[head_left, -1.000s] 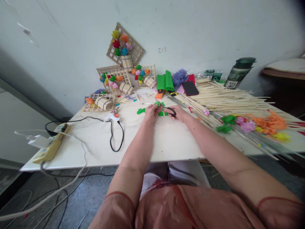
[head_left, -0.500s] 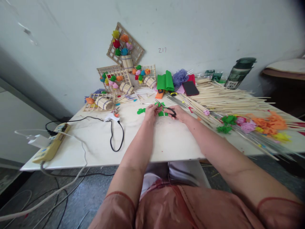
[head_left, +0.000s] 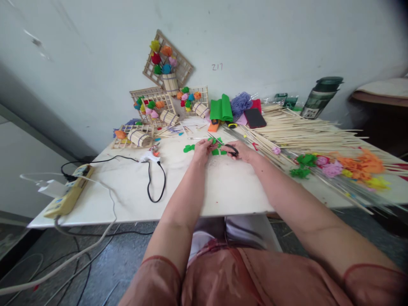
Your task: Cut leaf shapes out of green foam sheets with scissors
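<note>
My left hand (head_left: 202, 150) pinches a small piece of green felt (head_left: 211, 140) over the middle of the white table (head_left: 223, 191). My right hand (head_left: 242, 151) grips black-handled scissors (head_left: 227, 147), whose blades point up-left into the felt. More green felt cut-outs (head_left: 188, 148) lie on the table just left of and under my hands.
A glue gun (head_left: 149, 157) with a black cord lies to the left, a power strip (head_left: 68, 193) at the table's left edge. A pile of bamboo sticks (head_left: 302, 131) and paper flowers (head_left: 350, 165) fills the right. Stick baskets with flowers (head_left: 159, 106), a green felt roll (head_left: 221, 108) and a phone (head_left: 254, 117) stand at the back.
Almost nothing differs; my right hand with the scissors has shifted slightly up and left against the felt. My left hand stays put.
</note>
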The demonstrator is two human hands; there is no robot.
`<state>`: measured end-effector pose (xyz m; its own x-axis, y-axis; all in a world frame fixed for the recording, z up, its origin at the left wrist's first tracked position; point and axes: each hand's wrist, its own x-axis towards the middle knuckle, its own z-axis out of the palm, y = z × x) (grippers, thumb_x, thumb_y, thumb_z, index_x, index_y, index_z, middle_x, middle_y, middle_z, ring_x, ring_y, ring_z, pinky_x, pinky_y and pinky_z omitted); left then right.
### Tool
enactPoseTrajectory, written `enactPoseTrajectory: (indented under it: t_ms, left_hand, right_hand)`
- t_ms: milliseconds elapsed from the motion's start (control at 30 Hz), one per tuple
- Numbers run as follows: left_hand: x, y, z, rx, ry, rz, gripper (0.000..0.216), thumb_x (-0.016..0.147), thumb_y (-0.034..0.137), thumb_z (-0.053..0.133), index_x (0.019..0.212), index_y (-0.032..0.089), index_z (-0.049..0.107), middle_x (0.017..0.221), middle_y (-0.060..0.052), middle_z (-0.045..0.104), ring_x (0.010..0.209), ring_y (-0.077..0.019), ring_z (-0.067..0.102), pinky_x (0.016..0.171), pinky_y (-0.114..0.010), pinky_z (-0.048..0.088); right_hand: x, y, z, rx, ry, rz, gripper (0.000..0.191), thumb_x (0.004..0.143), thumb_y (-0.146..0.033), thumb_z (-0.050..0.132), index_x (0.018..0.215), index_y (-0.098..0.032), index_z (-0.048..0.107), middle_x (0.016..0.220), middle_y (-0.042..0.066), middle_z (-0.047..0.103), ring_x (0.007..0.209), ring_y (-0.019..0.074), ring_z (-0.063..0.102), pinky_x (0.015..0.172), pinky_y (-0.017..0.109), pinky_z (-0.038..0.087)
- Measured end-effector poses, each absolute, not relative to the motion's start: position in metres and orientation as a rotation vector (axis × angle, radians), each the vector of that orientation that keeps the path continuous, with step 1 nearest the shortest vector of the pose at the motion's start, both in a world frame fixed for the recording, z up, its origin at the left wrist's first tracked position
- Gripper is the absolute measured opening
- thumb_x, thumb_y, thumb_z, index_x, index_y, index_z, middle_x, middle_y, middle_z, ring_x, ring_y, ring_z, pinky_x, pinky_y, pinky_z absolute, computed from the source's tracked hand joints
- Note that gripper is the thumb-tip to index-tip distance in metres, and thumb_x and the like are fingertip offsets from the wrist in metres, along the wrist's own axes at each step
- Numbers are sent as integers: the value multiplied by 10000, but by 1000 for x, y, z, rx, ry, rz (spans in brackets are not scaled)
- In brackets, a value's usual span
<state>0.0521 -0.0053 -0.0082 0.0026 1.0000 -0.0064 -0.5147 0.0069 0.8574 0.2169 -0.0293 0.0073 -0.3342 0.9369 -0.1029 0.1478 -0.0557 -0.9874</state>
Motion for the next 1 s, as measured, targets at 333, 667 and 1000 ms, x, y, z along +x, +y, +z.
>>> enactPoseTrajectory:
  t_ms: [333,667,1000]
  left_hand:
    - [52,-6,-8,805,809,1388,198,684,142,765,647,137,570,636,-9,654,632,-118,654,697,-252,544]
    - [52,-7,-7,768,788,1400,190,714,118,739,639,130,565,656,-29,664,666,-129,676,756,-270,536]
    - [52,-6,-7,760,781,1424,179,733,122,717,648,134,560,657,-25,666,702,-142,691,759,-274,538]
  right_hand:
    - [220,-30,11,-1162,-1535,1411,229,766,-247,747,655,-128,585,432,-48,474,312,28,340,288,160,223]
    - [219,-30,11,-1137,-1505,1402,238,757,-246,755,634,-137,583,420,-49,468,311,33,332,290,171,233]
    - [218,-28,7,-1129,-1512,1442,241,741,-275,760,656,-128,589,445,-44,492,322,28,361,293,151,244]
